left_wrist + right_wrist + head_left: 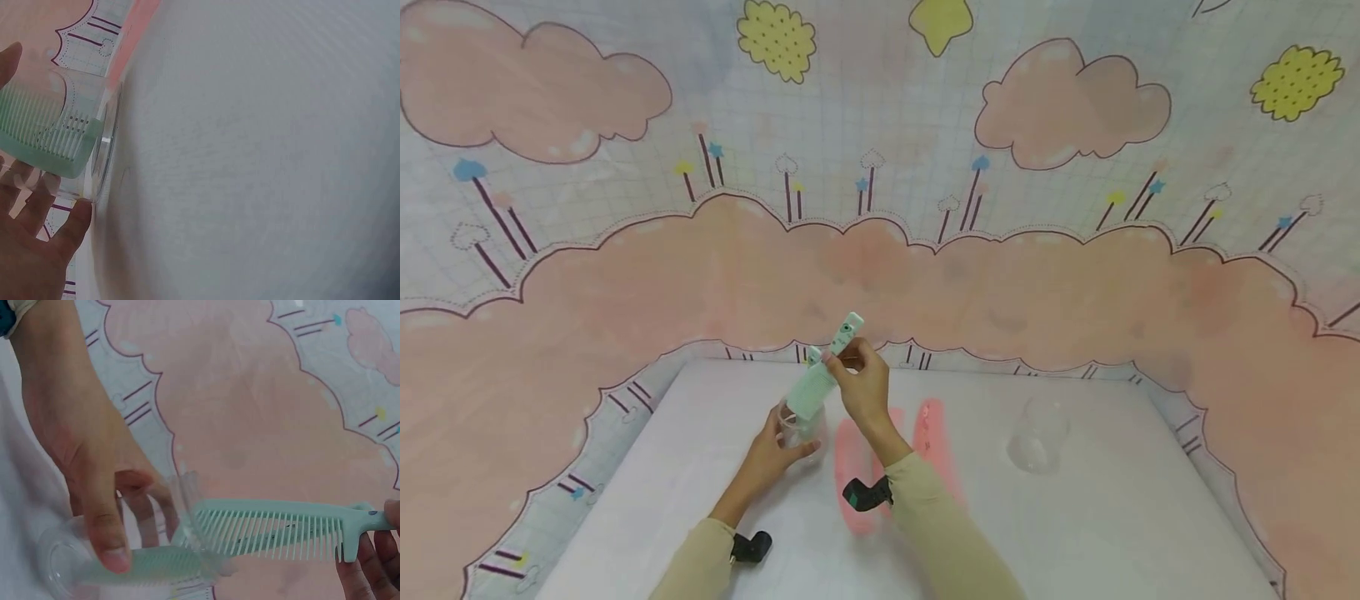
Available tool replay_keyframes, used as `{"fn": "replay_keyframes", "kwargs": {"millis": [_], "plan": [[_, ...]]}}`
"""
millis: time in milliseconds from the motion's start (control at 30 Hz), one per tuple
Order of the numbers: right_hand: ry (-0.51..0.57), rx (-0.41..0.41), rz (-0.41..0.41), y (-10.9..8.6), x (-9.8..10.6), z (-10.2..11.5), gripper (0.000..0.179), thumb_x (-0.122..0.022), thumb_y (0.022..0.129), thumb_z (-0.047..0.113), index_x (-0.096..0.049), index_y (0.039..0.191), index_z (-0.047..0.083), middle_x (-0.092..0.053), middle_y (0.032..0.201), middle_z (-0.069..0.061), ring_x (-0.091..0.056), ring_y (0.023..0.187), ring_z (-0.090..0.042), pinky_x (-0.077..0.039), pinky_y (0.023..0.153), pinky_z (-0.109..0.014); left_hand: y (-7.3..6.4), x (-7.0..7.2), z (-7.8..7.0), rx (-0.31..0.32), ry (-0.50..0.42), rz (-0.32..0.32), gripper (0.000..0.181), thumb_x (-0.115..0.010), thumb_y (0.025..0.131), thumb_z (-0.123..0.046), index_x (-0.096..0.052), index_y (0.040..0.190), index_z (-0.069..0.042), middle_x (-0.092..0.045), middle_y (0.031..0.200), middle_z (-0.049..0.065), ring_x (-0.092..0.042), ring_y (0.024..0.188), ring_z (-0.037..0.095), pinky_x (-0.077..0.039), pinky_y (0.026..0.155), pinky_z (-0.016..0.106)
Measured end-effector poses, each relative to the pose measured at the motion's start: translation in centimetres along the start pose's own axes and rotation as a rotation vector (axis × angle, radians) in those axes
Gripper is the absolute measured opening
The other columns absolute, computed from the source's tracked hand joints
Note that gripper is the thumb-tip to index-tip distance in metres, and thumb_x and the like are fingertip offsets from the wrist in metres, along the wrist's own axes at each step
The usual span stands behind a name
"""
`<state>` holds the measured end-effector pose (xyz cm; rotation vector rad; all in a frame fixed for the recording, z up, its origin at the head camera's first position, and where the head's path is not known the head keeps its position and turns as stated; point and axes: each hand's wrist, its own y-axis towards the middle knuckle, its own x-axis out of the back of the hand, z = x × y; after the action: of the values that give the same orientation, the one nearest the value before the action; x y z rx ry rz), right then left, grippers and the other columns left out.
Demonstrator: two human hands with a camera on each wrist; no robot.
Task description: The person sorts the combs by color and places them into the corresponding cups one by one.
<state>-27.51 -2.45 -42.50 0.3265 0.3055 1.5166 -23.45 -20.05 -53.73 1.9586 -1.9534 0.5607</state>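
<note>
A mint-green comb [275, 505] slants down to the mouth of a clear cup [815, 432], its toothed end at the rim and its handle pointing up toward the far edge of a white worktop [1112, 500]. A second comb [153, 555] of the same green rests with its toothed part inside the cup, seen through the wall, its other end jutting out beside the first. A person's right hand [863, 390] pinches the first comb's handle between thumb and fingertips, while the left hand [775, 454] is clamped around the cup, thumb on one side and fingers on the other. The cup is left of the worktop's middle, toward the far edge; whether its base touches the surface cannot be told. Just to the right, three long pink pieces [853, 475] lie side by side, pointing toward the far edge and partly hidden by the right forearm. Well apart from them, toward the far right corner, is a clear container [1033, 450]. Pale sleeves [951, 529] cover both forearms, and a black camera [867, 494] sits at each wrist. Beyond the worktop's edges spreads a backdrop [962, 283] of pink clouds.
</note>
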Motion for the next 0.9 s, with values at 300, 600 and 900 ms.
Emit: {"fn": "replay_keyframes", "kwargs": {"millis": [300, 600, 900], "plan": [[-0.066, -0.016, 0.044, -0.9, -0.6, -1.1, 0.017, -0.071, 0.09, 0.015, -0.067, 0.102, 0.004, -0.069, 0.096, -0.012, -0.07, 0.088, -0.019, -0.058, 0.076, -0.023, 0.2, -0.2, -0.1, -0.02, -0.036, 0.01, 0.104, -0.078, 0.081, -0.045, -0.012, 0.156, -0.016, -0.031, 0.158, 0.019, -0.032, 0.143, 0.049, -0.034, 0.111, 0.064], [-0.106, -0.005, 0.046, -0.9, -1.5, -1.3, 0.018, -0.072, 0.089, 0.016, -0.067, 0.101, 0.004, -0.071, 0.096, -0.012, -0.07, 0.089, -0.021, -0.059, 0.077, -0.024, 0.5, 0.1, -0.3, -0.051, -0.012, -0.001, 0.103, -0.077, 0.083, -0.042, -0.01, 0.156, -0.015, -0.029, 0.158, 0.019, -0.032, 0.143, 0.047, -0.034, 0.112, 0.063], [-0.135, -0.038, 0.055, -1.6, -2.1, -2.4, 0.016, -0.073, 0.087, 0.015, -0.069, 0.099, 0.005, -0.071, 0.094, -0.01, -0.069, 0.083, -0.014, -0.058, 0.075, -0.022, -0.2, -0.2, 0.2, -0.032, -0.031, 0.001, 0.104, -0.078, 0.082, -0.043, -0.011, 0.156, -0.014, -0.026, 0.16, 0.021, -0.032, 0.143, 0.047, -0.034, 0.113, 0.062]]}}
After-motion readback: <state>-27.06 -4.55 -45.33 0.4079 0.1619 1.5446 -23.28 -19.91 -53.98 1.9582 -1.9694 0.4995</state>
